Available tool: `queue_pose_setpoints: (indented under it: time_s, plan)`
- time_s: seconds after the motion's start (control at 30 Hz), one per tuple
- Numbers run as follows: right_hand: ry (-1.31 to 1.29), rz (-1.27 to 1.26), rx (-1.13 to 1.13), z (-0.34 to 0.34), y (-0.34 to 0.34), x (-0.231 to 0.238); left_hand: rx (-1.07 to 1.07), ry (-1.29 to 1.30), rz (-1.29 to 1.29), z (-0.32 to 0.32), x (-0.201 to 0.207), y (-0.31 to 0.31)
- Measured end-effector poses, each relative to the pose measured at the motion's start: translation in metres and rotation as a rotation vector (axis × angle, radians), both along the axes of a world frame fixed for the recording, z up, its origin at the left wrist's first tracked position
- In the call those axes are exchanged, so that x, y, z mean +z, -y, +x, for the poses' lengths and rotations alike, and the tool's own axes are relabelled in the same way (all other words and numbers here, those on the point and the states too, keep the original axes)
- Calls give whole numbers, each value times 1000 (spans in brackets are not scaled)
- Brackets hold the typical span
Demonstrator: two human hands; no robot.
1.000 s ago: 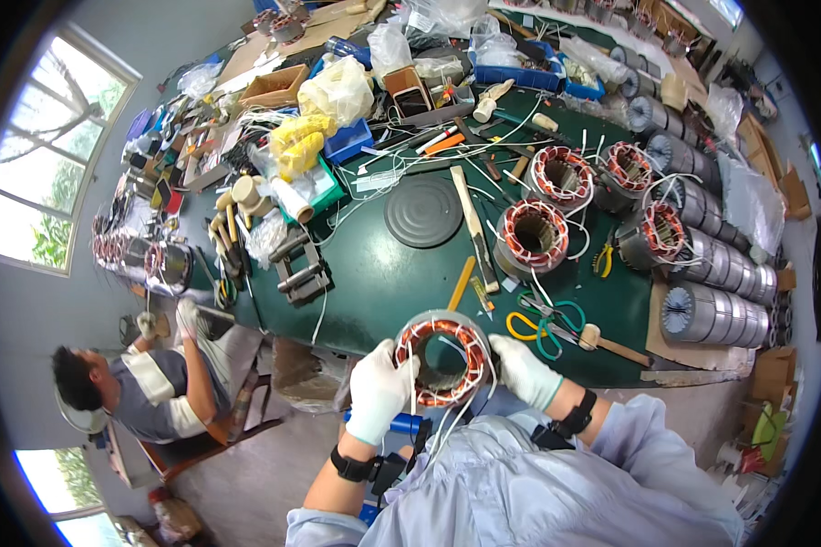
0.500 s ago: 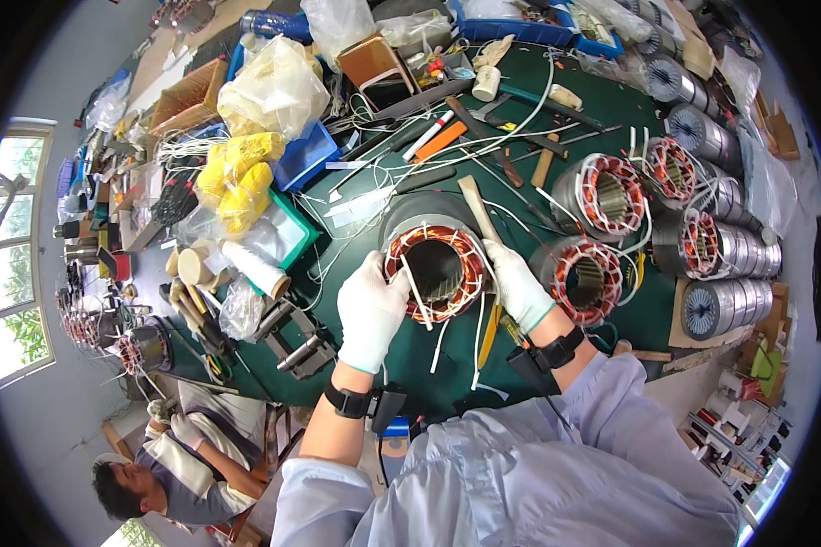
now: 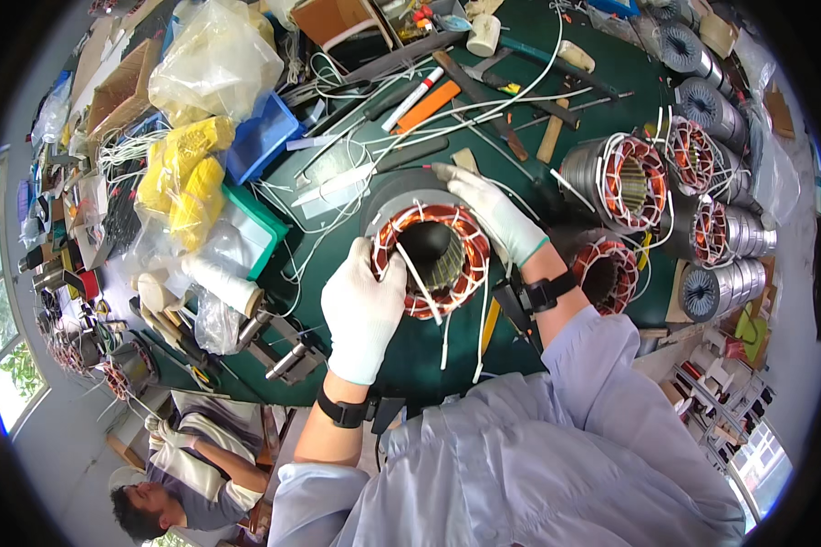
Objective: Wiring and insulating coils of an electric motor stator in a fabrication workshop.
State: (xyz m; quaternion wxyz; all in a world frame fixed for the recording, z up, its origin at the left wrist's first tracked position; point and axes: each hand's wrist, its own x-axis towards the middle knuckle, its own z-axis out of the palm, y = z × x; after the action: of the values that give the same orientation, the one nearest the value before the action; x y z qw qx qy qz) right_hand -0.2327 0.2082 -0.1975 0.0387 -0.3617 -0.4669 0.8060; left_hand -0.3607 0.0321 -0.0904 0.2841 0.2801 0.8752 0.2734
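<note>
In front of me on the table lies a motor stator point(image 3: 470, 232), its ring of copper windings laced with white cord and facing me. My left hand point(image 3: 363, 319), in a white glove, grips the ring's left edge, the thumb at the inner rim and the fingers outside. White sleeved leads point(image 3: 445, 342) hang from the windings, and one crosses the bore. My right hand point(image 3: 506, 219), also gloved, lies along the stator's upper right side, its fingers stretched toward the back edge. Part of a wooden-looking strip point(image 3: 465, 161) shows behind that hand.
More wound stators point(image 3: 582, 175) stand to the right, one partly behind my right wrist. Metal cores point(image 3: 702, 105) line the far right. Hammers point(image 3: 470, 87), an orange strip point(image 3: 429, 108) and wires lie beyond. Left are a green tray point(image 3: 263, 232), blue bin point(image 3: 260, 146) and a seated person point(image 3: 205, 456).
My right hand has moved up from the stator's right side to its upper edge, its fingers now reaching over the body. The left hand keeps its hold, and the view has shifted.
</note>
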Motion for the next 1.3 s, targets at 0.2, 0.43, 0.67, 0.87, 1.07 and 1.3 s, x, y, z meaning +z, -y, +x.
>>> queue_pose_setpoints:
  time_s: [0.2, 0.43, 0.67, 0.87, 1.07, 1.3]
  plan:
    - [177, -18, -38, -6, -2, -1, 64, -10, 22, 4, -7, 4]
    - [-48, 1260, 676, 6, -23, -34, 102, -57, 20, 20, -10, 23]
    - [-146, 1454, 878, 20, 76, -26, 353, 121, -65, 92, 7, 119]
    - [-5, 738, 575, 44, 118, -17, 269, 202, -93, 127, 16, 175]
    - [334, 833, 30, 185, 148, 92, 773, 262, 135, 132, 12, 304]
    - [740, 601, 814, 412, 299, 20, -106, 561, -470, 209, -79, 419]
